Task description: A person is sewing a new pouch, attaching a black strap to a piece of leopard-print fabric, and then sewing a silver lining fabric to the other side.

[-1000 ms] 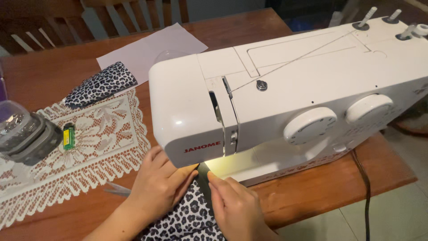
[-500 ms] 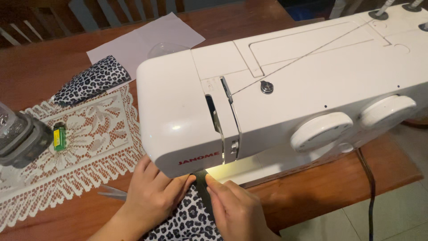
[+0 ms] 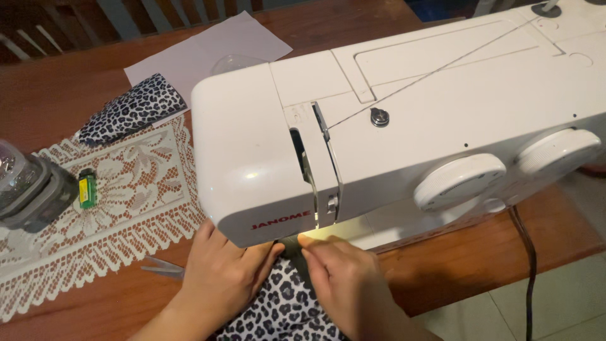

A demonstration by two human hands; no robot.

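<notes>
Head view: your left hand [image 3: 224,271] and right hand [image 3: 344,278] press flat, fingers released, on leopard-print fabric [image 3: 284,309] under the white sewing machine [image 3: 391,132].

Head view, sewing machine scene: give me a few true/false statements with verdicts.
1. Both hands rest on leopard-print fabric at the front of the white sewing machine. True: left hand and right hand lie flat on it.
2. A second piece of leopard-print fabric lies at the far edge of the lace doily. True.
3. The left hand holds the scissors. False: they lie on the wooden table beside that hand.
4. The small green object sits on top of the machine. False: it lies on the doily.
5. The machine's light is off. False: a bright glow shows under its head, by the right hand's fingers.
</notes>
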